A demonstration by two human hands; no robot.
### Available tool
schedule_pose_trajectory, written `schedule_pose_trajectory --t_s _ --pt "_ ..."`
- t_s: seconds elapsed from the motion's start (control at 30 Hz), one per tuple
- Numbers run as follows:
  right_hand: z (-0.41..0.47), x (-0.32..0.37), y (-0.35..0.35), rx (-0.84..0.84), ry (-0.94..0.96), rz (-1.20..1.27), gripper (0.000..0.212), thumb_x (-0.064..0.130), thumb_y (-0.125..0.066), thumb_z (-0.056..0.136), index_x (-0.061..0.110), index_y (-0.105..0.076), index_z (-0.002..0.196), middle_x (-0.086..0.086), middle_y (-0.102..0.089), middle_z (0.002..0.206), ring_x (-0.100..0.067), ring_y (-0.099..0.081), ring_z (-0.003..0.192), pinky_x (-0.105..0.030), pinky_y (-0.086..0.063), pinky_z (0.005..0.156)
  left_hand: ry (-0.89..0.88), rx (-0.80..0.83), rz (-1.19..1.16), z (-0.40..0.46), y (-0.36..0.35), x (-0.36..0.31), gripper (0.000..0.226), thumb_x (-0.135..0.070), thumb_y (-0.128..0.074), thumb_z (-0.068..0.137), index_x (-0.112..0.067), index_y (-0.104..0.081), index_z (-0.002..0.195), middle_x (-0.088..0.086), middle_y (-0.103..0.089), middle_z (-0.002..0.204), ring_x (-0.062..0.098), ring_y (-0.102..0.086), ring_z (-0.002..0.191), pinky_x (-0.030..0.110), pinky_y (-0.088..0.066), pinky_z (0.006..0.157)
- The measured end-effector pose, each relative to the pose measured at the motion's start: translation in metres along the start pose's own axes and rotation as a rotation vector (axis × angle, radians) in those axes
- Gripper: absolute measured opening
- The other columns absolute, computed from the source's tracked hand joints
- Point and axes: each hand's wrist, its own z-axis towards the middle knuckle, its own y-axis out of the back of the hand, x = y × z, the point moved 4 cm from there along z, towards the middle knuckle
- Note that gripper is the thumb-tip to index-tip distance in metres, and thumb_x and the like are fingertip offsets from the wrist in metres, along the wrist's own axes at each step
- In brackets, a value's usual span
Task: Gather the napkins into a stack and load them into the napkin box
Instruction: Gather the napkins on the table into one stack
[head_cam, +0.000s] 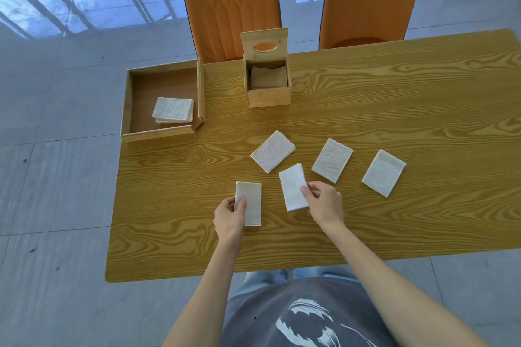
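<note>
Several folded white napkins lie spread on the wooden table (366, 110). My left hand (229, 215) pinches the left edge of one napkin (251, 203). My right hand (324, 203) grips the right edge of a second napkin (291, 191). Three more napkins lie loose beyond my hands: one (272, 151) in the middle, one (332, 160) to its right, one (383, 172) furthest right. The wooden napkin box (267, 97) stands at the table's far edge with its lid (264, 43) raised; napkins show inside it.
A shallow wooden tray (129, 105) at the table's far left corner holds a small stack of napkins (173, 110). Two orange chairs (231, 5) stand behind the table. The table's left edge drops to grey floor tiles.
</note>
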Motion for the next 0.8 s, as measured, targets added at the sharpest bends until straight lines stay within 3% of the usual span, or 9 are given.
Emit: schedule_pose_trajectory --t_s 0.07,0.17,0.33,0.47,0.63,0.73,0.8 --pt "0.001 -0.001 -0.005 0.069 -0.079 0.191 0.025 0.028 -0.067 0.092 0.011 -0.07 0.11 -0.003 -0.074 0.1 -0.015 -0.069 0.09 -0.038 -0.061 0.074 0.021 0.038 -0.095 0.002 -0.001 0.001 0.018 -0.027 -0.067 0.092 -0.014 -0.065 0.104 0.005 -0.07 0.102 0.019 -0.065 0.093 0.031 -0.05 0.079" --pt "-0.003 0.005 -0.015 0.193 -0.181 0.416 0.021 0.031 -0.069 0.09 0.017 -0.069 0.106 -0.001 -0.073 0.101 -0.016 -0.07 0.093 -0.03 -0.059 0.066 0.077 0.096 -0.194 0.005 -0.003 0.005 0.024 -0.026 -0.066 0.093 -0.011 -0.068 0.111 0.007 -0.072 0.103 0.025 -0.069 0.098 0.04 -0.056 0.089" --pt "-0.016 0.024 -0.041 0.345 -0.178 0.464 0.025 0.032 -0.07 0.09 0.017 -0.068 0.109 0.002 -0.073 0.102 -0.012 -0.068 0.092 -0.022 -0.051 0.059 0.077 0.166 -0.275 0.0 -0.006 0.006 0.015 -0.023 -0.059 0.097 -0.015 -0.071 0.102 0.003 -0.074 0.099 0.025 -0.069 0.099 0.046 -0.055 0.094" --pt "-0.019 0.029 -0.062 0.403 -0.166 0.402 0.023 0.029 -0.071 0.089 0.014 -0.068 0.107 -0.001 -0.074 0.099 -0.011 -0.069 0.084 -0.019 -0.048 0.054 0.088 0.207 -0.308 -0.002 -0.004 0.009 0.017 -0.027 -0.059 0.097 -0.019 -0.073 0.1 0.006 -0.077 0.101 0.027 -0.071 0.1 0.048 -0.055 0.093" --pt "-0.014 0.027 -0.076 0.379 -0.161 0.231 0.02 0.028 -0.072 0.087 0.014 -0.071 0.101 -0.002 -0.075 0.096 -0.015 -0.07 0.081 -0.026 -0.051 0.054 0.103 0.211 -0.338 -0.003 -0.003 0.009 0.017 -0.026 -0.057 0.098 -0.021 -0.074 0.098 0.005 -0.078 0.097 0.027 -0.072 0.098 0.046 -0.058 0.089" --pt "-0.01 0.023 -0.078 0.312 -0.143 0.047 0.024 0.04 -0.075 0.081 0.02 -0.077 0.093 0.007 -0.075 0.089 -0.015 -0.07 0.081 -0.037 -0.061 0.066 0.136 0.204 -0.384 -0.002 -0.003 0.012 0.022 -0.026 -0.057 0.098 -0.014 -0.075 0.103 0.005 -0.078 0.095 0.027 -0.071 0.097 0.048 -0.057 0.09" --pt "-0.007 0.025 -0.077 0.288 -0.121 -0.074 0.029 0.047 -0.073 0.079 0.022 -0.078 0.095 0.01 -0.075 0.094 -0.013 -0.069 0.086 -0.038 -0.059 0.075 0.142 0.208 -0.403 -0.001 -0.004 0.014 0.023 -0.028 -0.057 0.098 -0.014 -0.075 0.101 0.006 -0.078 0.094 0.027 -0.072 0.096 0.047 -0.057 0.089"
